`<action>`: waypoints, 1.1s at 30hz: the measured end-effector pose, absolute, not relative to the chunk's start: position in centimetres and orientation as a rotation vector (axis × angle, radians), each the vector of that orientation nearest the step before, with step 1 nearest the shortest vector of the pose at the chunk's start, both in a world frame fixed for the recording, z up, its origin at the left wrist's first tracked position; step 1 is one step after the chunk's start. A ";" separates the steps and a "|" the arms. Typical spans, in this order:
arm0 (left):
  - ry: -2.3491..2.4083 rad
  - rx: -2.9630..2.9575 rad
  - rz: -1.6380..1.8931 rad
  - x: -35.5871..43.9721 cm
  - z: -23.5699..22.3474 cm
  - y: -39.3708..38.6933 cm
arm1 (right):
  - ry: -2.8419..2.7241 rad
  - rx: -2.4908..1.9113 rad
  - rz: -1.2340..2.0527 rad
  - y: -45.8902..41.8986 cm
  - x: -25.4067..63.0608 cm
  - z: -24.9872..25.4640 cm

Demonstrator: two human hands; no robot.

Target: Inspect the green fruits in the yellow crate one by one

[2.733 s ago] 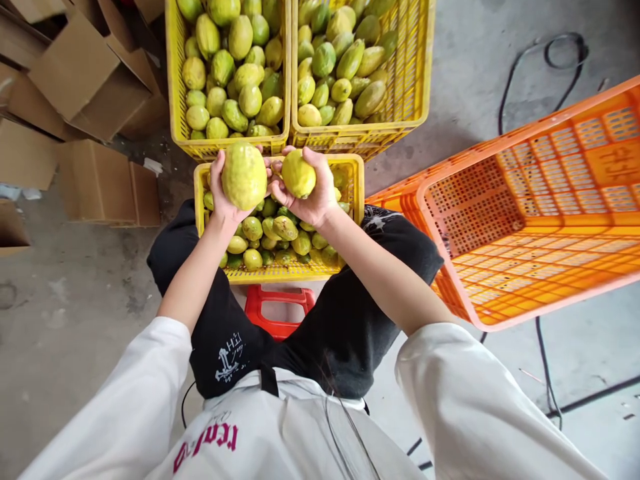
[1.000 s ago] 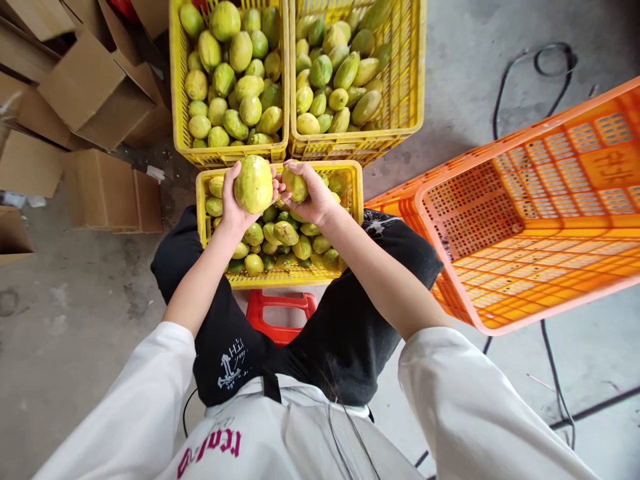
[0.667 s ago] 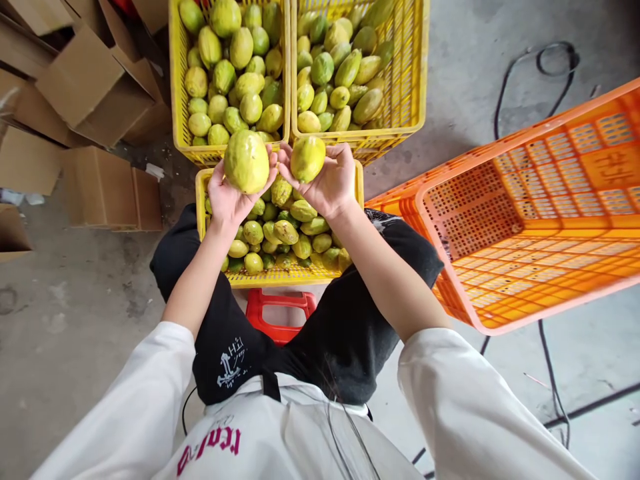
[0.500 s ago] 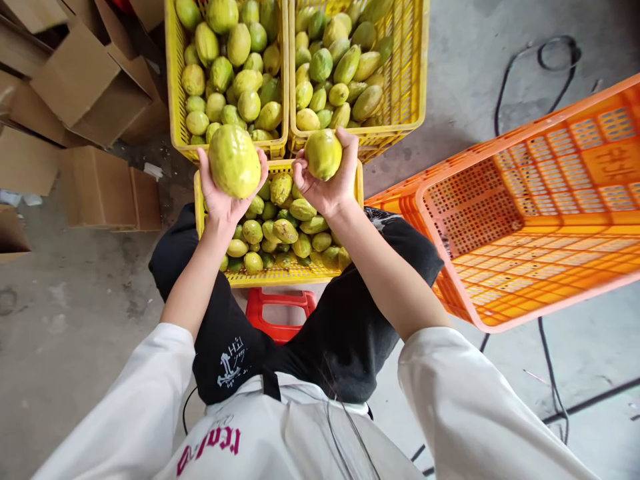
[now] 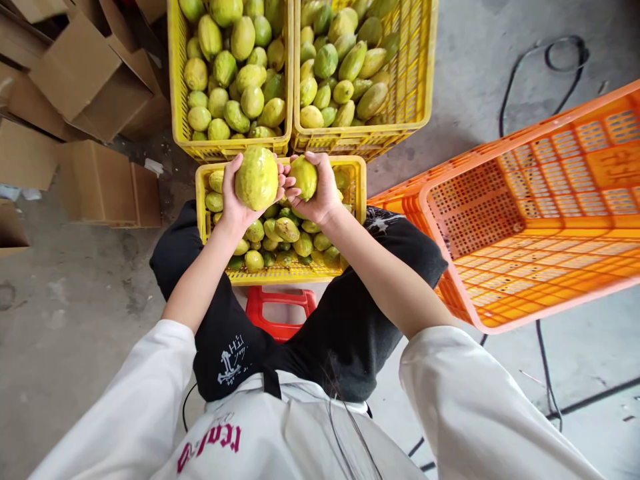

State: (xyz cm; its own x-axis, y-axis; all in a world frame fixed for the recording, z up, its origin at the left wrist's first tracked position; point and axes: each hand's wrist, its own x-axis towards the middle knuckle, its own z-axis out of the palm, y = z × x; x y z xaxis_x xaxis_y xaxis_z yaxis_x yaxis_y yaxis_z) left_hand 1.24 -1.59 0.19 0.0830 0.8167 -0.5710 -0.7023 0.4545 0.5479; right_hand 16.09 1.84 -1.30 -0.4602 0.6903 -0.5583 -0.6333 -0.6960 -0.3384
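Head view showed me the left hand (image 5: pixel 238 210) cupped around a big fruit (image 5: pixel 257 178) and the right hand (image 5: pixel 324 197) curled about a smaller fruit (image 5: pixel 305 177), both above the near crate (image 5: pixel 280 275). Both long axes ran roughly forward. I couldn't read the orange crate's (image 5: pixel 537 228) characters (image 5: pixel 619 166) or the shirt's (image 5: pixel 290 427) magenta lettering (image 5: pixel 212 443).

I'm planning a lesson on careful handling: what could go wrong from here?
The larger fruit looks glossy and might slip from the left hand. The smaller fruit, in the right hand, could drop onto the piled fruit in the near yellow crate, perhaps bruising some.
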 end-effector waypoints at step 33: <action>0.830 0.229 1.091 1.1 0.9 -1.5 | -0.308 -0.844 2.161 2.7 17.1 -1.0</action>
